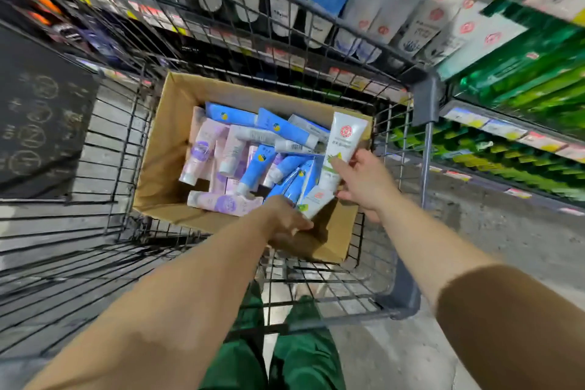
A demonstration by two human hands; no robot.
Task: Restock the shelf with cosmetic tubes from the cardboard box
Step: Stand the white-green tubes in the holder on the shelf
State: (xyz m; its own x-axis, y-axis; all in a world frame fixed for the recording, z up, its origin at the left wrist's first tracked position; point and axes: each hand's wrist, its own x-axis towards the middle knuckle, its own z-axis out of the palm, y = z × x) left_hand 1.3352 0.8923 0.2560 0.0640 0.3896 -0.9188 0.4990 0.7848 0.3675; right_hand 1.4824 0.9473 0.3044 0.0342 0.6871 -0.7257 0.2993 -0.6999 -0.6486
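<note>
1. Inside the wire shopping cart (133, 123), an open cardboard box (177, 123) sits on the basket floor, loosely filled with cosmetic tubes lying at all angles.
2. Blue tubes (285, 128) and pale pink-and-lilac tubes (202, 149) are jumbled together; one lilac tube (224, 202) lies flat along the near side.
3. The right hand (364, 180) reaches over the box's right edge, its fingers closed around the lower part of a white tube (343, 141) with a red round emblem, held upright, crimped end up.
4. The left hand (285, 218) is down at the near right corner of the box, touching a second white tube (316, 201) that leans there; whether its fingers have actually closed on it, I cannot tell.
5. Beyond the cart, the shelf (395, 9) carries rows of white, blue and grey tubes, with green packs (522, 73) to the right.
6. Brown sleeves cover both upper arms.
</note>
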